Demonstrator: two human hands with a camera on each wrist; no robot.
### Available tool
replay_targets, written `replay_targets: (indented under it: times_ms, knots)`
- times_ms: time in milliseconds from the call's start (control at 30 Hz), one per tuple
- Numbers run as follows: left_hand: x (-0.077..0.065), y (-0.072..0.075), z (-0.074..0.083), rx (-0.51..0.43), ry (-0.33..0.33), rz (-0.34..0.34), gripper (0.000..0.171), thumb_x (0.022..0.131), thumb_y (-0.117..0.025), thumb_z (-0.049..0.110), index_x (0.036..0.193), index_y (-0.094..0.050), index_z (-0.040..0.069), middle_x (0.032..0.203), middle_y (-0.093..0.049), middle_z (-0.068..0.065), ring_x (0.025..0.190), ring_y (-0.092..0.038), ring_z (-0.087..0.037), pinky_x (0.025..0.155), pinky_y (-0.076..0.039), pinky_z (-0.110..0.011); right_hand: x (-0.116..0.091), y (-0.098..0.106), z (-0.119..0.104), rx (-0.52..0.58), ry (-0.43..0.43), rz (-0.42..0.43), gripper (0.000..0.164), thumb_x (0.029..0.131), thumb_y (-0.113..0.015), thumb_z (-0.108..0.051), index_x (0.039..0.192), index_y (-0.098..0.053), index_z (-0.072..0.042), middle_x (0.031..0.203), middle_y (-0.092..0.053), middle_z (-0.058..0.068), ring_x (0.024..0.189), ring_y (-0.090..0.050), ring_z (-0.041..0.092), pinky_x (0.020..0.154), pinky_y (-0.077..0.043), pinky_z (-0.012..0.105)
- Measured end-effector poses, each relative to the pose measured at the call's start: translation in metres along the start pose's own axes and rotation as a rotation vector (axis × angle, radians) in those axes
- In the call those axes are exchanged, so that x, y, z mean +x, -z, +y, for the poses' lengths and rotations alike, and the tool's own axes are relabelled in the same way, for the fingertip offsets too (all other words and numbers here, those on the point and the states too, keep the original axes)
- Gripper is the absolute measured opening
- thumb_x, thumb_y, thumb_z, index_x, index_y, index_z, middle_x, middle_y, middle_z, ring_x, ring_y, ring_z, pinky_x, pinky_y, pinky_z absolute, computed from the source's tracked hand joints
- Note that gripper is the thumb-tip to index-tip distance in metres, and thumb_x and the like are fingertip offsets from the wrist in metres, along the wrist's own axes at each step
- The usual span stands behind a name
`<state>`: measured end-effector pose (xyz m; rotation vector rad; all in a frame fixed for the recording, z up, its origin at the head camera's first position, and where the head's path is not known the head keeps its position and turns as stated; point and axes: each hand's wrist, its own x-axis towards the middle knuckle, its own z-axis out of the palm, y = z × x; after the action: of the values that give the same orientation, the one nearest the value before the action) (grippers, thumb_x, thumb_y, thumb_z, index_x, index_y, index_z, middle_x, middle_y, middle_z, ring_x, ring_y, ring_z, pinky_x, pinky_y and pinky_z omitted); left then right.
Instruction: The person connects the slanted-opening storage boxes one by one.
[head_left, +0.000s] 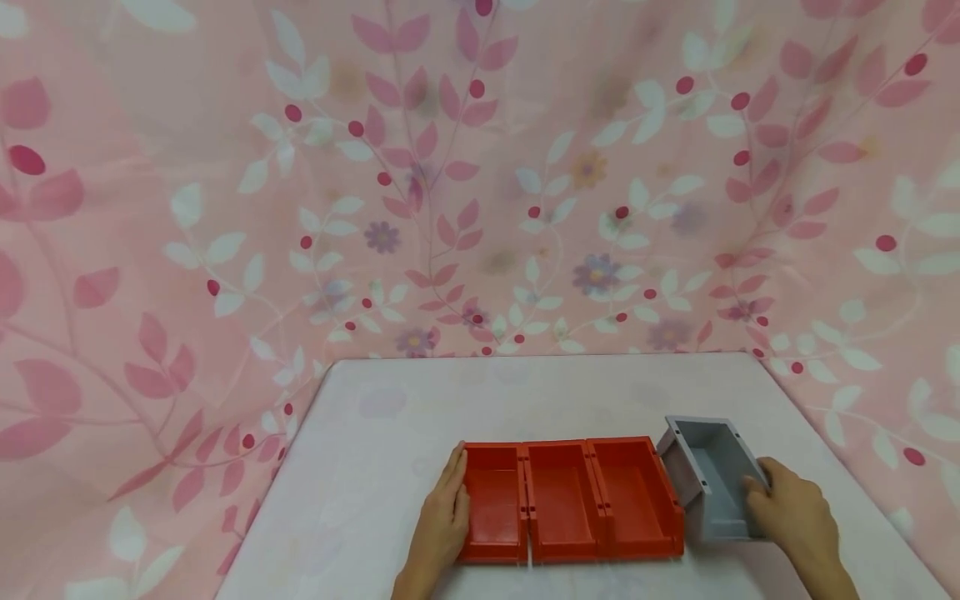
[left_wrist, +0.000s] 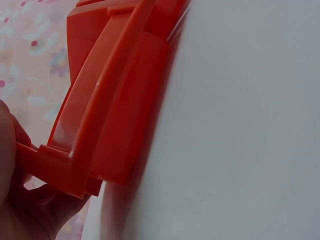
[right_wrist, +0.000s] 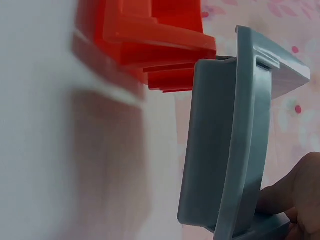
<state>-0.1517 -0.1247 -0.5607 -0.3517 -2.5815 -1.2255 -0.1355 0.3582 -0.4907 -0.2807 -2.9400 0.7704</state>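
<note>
Three red storage bins (head_left: 564,504) stand side by side in a row on the table, their side walls together. My left hand (head_left: 441,517) is at the outer left wall of the leftmost red bin (left_wrist: 120,105), fingers along the outside and thumb at the rim. With my right hand (head_left: 798,517) I grip a grey storage bin (head_left: 722,483) by its right wall, thumb over the rim. The grey bin (right_wrist: 210,145) is tilted and off the table, its left side close to the rightmost red bin (right_wrist: 155,35). Whether they touch is unclear.
A white table (head_left: 480,400) carries the bins, with its far edge behind them. Pink leaf-patterned cloth (head_left: 480,208) hangs behind the table and on both sides. A shadow falls on the table beneath the grey bin.
</note>
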Motion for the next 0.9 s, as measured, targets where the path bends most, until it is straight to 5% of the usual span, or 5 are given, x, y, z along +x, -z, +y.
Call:
replay_targets:
  times_ms: [433,900]
  knots:
    - [-0.001,0.033,-0.027,0.024,-0.038,0.014,0.056,0.103,-0.054,-0.004,0.158,-0.041,0.000,0.167,-0.030,0.006,0.150,-0.032,-0.018,0.113,-0.033,-0.038,-0.004,-0.011,-0.028,0.009,0.028,0.075,0.033,0.097,-0.059,-0.014,0.120,-0.059,0.009,0.090,-0.069,0.028,0.070,-0.065,0.037,0.050,-0.051,0.051]
    - [-0.008,0.066,-0.052,0.034,-0.068,0.017,0.059,0.102,-0.051,-0.009,0.159,-0.041,0.002,0.166,-0.032,0.003,0.149,-0.035,-0.025,0.112,-0.023,-0.018,-0.008,-0.032,-0.058,0.054,0.064,0.037,0.034,0.096,-0.063,-0.011,0.121,-0.061,0.012,0.092,-0.071,0.026,0.071,-0.068,0.032,0.054,-0.055,0.049]
